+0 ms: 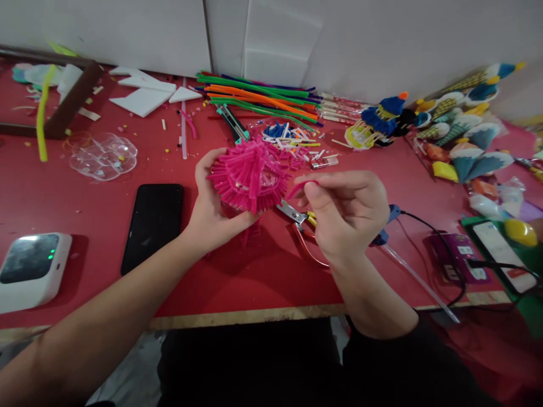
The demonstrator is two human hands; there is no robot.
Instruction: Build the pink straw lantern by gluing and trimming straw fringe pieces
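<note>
My left hand [216,209] is wrapped round the side of a round pink craft piece [250,178] covered in short pipe-cleaner pieces, holding it above the red table. To its right, my right hand [345,209] pinches a short pink pipe-cleaner piece [301,187] between thumb and fingers, close to the craft but apart from it. Under and behind the right hand lie pliers [292,213] with red handles and a glue gun [382,234], both partly hidden. Cut pipe-cleaner bits [292,152] in pink, white and blue are heaped beyond the craft.
A black phone [153,226] and a white device [36,271] with a screen lie at left. Behind are a box cutter [232,123], long pipe cleaners [263,99] and a blue craft figure [384,116]. A cable runs right past a purple box [460,257].
</note>
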